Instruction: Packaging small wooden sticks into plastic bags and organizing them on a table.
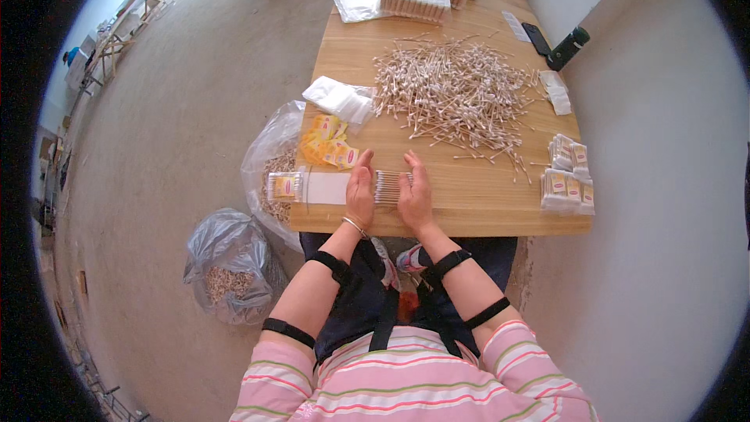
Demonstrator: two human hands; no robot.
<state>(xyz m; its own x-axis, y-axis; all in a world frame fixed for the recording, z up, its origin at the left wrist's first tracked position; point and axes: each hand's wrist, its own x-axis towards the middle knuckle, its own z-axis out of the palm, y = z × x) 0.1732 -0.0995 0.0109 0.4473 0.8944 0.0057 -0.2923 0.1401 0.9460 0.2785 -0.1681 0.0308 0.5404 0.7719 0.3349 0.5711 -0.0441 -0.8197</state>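
On the wooden table, near its front edge, a row of cotton swabs (388, 187) lies between my two hands. My left hand (360, 191) stands on edge at the left ends of the swabs, fingers stretched out. Facing it, my right hand (416, 194) is at their right ends, its fingers also straight; the palms are mostly hidden. Left of my left hand is a pale flat strip (328, 187), beside a clear pack of cotton swabs (284, 187) with a yellow label. Yellow label cards (332, 144) are scattered just beyond.
A large heap of loose cotton swabs (461, 90) covers the table's middle. White plastic bags (341, 98) lie at its left. Filled packs (567, 187) are stacked at the right edge, bundles (414, 0) at the back. A dark bottle (568, 48) stands near the wall; a swab-filled bag (234, 266) sits on the floor.
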